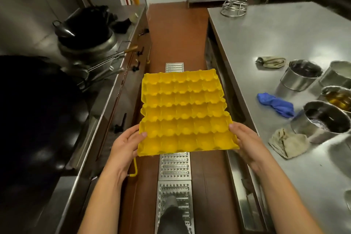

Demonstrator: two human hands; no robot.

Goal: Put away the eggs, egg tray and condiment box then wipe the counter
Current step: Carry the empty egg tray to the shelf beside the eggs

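An empty yellow egg tray (183, 112) is held level over the aisle floor, between the two counters. My left hand (126, 143) grips its near left corner, thumb on top. My right hand (244, 138) grips the near right corner the same way. No eggs show in the tray's cups. On the steel counter (275, 30) to the right lie a blue cloth (276, 105), a dirty whitish rag (288, 144) and a greyish rag (270, 62). I cannot pick out a condiment box with certainty.
Several round steel containers (302, 76) stand at the counter's right side, a wire ring stand (234, 8) at its far end. The stove line on the left holds dark woks (36, 112), stacked pots (89, 38) and ladles. A metal drain grate (174, 167) runs along the red floor.
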